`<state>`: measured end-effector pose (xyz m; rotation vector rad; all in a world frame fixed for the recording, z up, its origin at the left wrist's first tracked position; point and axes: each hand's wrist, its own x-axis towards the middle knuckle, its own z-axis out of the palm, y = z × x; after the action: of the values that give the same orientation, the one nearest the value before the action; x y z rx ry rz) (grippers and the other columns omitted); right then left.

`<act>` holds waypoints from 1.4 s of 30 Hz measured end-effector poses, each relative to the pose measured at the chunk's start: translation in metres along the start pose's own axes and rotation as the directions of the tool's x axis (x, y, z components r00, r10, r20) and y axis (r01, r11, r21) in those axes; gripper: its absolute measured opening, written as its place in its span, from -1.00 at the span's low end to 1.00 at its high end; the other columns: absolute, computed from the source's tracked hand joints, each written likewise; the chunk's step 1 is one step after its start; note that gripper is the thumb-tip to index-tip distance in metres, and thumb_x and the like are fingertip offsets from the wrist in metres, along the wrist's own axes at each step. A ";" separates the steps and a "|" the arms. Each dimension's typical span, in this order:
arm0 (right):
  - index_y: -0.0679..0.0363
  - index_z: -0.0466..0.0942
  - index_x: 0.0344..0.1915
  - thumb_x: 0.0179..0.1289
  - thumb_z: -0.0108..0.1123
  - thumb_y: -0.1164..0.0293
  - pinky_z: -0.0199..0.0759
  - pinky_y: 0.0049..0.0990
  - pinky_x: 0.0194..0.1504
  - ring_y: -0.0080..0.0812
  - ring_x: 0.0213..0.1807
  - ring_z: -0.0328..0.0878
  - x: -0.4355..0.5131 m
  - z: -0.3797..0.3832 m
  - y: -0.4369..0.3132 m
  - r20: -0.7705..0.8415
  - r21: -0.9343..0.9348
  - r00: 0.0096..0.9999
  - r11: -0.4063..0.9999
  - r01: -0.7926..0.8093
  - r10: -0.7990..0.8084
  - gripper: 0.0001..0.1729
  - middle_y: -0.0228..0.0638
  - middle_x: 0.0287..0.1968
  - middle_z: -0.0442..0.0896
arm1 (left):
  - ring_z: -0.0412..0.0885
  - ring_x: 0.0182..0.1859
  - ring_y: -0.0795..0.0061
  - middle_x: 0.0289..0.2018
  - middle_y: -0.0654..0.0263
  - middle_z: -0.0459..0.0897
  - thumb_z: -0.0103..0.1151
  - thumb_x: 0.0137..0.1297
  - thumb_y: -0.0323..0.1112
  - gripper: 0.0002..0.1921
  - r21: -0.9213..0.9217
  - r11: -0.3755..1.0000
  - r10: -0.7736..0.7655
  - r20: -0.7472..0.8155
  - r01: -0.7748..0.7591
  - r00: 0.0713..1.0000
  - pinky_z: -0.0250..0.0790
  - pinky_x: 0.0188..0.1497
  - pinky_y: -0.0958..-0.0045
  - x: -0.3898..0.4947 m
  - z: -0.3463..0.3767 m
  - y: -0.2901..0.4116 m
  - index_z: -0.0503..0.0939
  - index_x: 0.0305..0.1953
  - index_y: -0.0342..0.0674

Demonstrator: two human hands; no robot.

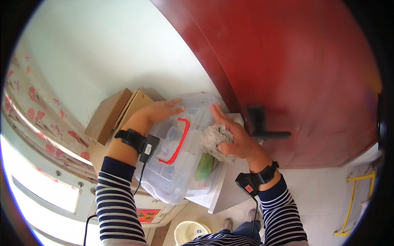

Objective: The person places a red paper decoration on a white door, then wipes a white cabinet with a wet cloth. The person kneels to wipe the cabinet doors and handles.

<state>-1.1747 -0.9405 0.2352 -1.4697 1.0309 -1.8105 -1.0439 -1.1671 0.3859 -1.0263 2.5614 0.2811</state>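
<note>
A clear plastic storage box (190, 144) with a red carrying handle (183, 140) on its lid is before me, tilted in the picture. My left hand (160, 111) rests at the far left part of the lid, fingers stretched and holding nothing. In my right hand (234, 135) is a bunched grey cloth (217, 142), pressed between thumb and palm. That hand is at the box's right side, its fingertips near the lid's edge. A green item (204, 167) shows beside the box's right side, partly covered by it. Both wrists wear black strapped devices with cables.
Brown cardboard boxes (112, 113) stand left of the storage box, against a pale wall. At the right is a red door (292, 77) with a black handle (272, 134). A pale bucket (187, 232) sits on the floor. Further right stands a yellow metal frame (354, 203).
</note>
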 end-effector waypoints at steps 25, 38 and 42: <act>0.29 0.41 0.14 0.12 0.38 0.30 0.49 -0.34 -0.03 -0.10 0.03 0.54 0.041 0.023 0.016 -0.567 -0.449 0.738 0.888 0.095 -0.366 -0.38 -0.04 0.02 0.53 | 0.28 0.35 -0.01 0.27 -0.12 0.36 0.33 -0.11 0.38 0.11 0.168 0.984 0.070 -0.017 -0.066 0.997 0.10 0.36 0.28 -0.005 -0.007 0.015 0.15 0.42 -0.10; 0.23 0.47 0.16 0.19 0.30 0.26 0.43 -0.23 0.09 -0.08 0.10 0.47 -0.008 0.042 -0.014 -0.242 -0.639 0.877 0.748 0.177 -0.414 -0.45 -0.15 0.08 0.51 | 0.29 0.33 -0.08 0.23 -0.19 0.38 0.25 -0.19 0.51 0.19 0.174 0.980 0.106 -0.050 -0.096 0.993 0.12 0.35 0.21 -0.003 -0.004 0.007 0.14 0.42 -0.09; 0.29 0.47 0.13 0.01 0.44 0.44 0.47 -0.37 0.02 -0.12 0.08 0.47 0.024 0.009 -0.002 -0.452 -0.547 0.831 0.836 0.027 -0.323 -0.37 -0.14 0.02 0.53 | 0.28 0.34 -0.07 0.25 -0.18 0.36 0.25 -0.18 0.50 0.18 0.160 0.987 0.030 -0.027 -0.025 0.999 0.11 0.36 0.23 -0.004 -0.003 0.010 0.14 0.43 -0.08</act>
<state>-1.1715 -0.9614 0.2504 -1.4150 1.8379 -2.2692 -1.0486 -1.1584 0.3908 -0.9435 2.5774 0.0663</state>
